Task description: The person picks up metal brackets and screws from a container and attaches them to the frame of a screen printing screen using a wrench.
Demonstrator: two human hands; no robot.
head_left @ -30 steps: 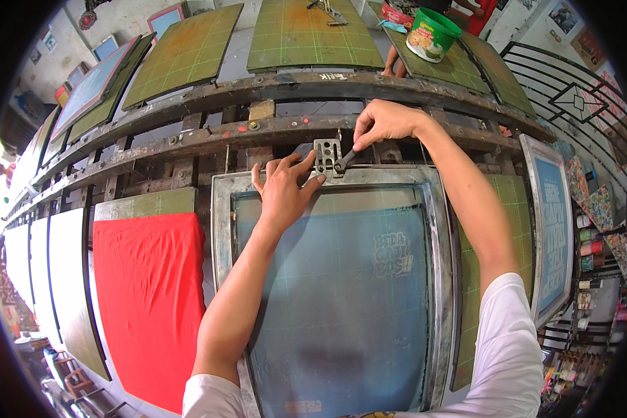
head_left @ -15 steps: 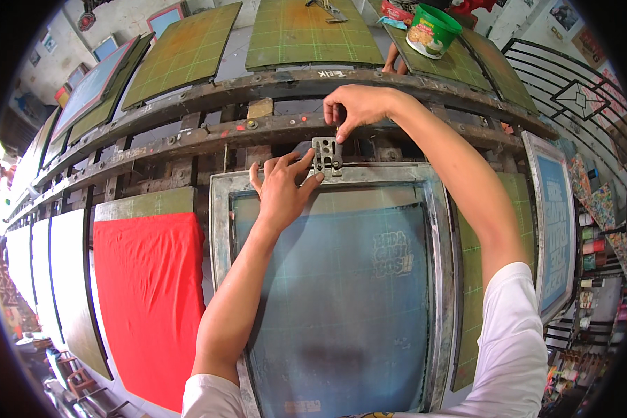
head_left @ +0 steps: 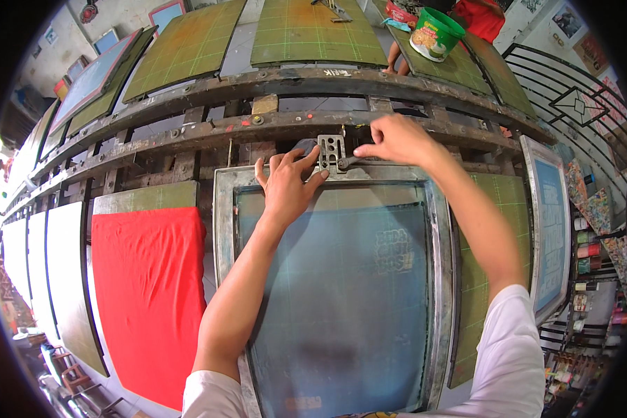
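Note:
A silk-screen frame [head_left: 440, 230] with blue-grey mesh lies in front of me, and faint lettering shows at its upper right. A slotted metal bracket [head_left: 331, 148] is fixed at the middle of its far bar. My left hand [head_left: 285, 188] rests on that bar with fingers spread, fingertips against the bracket's left side. On the bracket's bolt sits a small dark wrench [head_left: 348, 162], pointing right. My right hand [head_left: 403, 141] is closed at the wrench's handle, which it partly hides.
Dark metal rails [head_left: 285, 129] run across behind the frame. To the left lies a red cloth [head_left: 146, 292] on a board. Another framed screen [head_left: 550, 216] leans at right. Beyond the rails are green-gridded boards [head_left: 313, 35], a green bucket [head_left: 435, 35] and part of another person [head_left: 481, 17].
My right hand has swung right and toward me, turning the wrench from pointing away to pointing right. My left hand stays by the bracket.

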